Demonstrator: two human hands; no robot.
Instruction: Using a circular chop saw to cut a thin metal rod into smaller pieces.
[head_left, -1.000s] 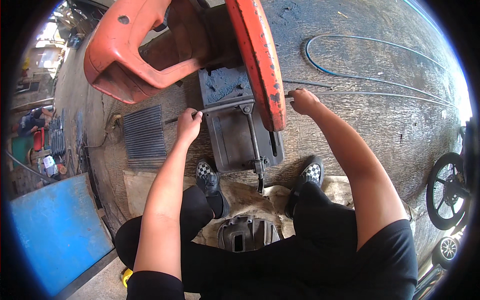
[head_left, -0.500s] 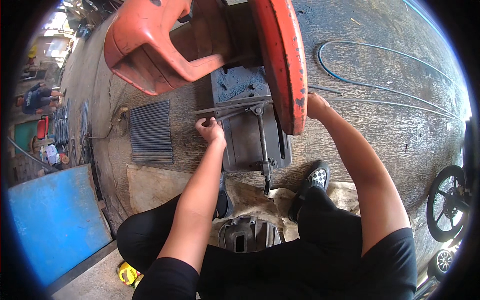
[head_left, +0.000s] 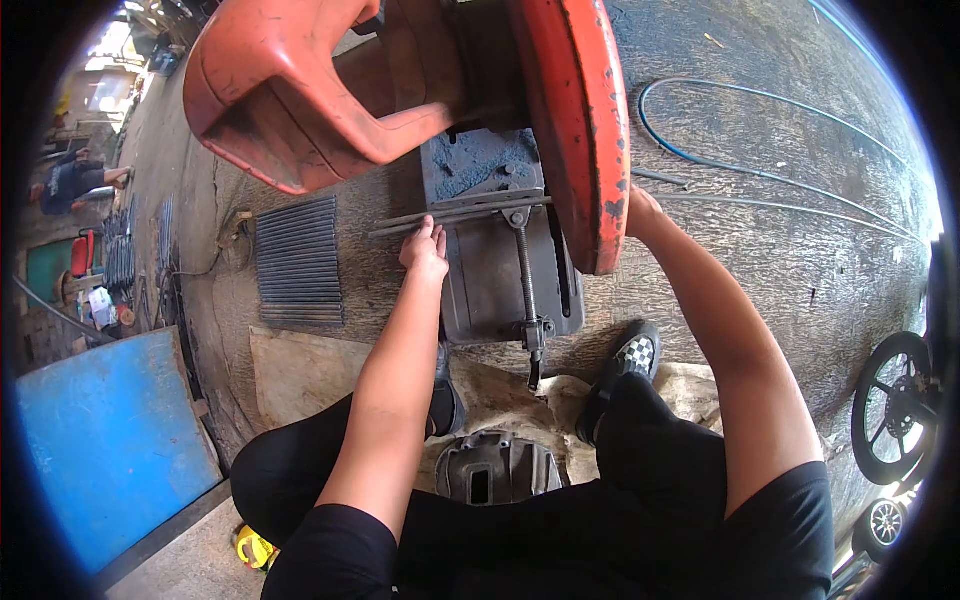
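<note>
A chop saw with an orange guard and orange handle housing stands over a dark metal base. Across the base, at the clamp screw, thin metal rods lie nearly side by side. My left hand is closed on a metal rod whose end sticks out left of the base. On the far side of the guard, my right hand reaches in near a long thin rod running right; the guard hides its fingers. Blue-grey grit covers the base's back part.
Cut dark rods lie in a neat row at left. A welding mask rests between my feet. A blue hose loops at right, near a black wheel. A blue panel stands lower left; another person sits far left.
My left hand has moved slightly up and its rod, slanted before, now lies nearly along the other rod and extends farther left. The saw's orange parts have shifted slightly in view.
</note>
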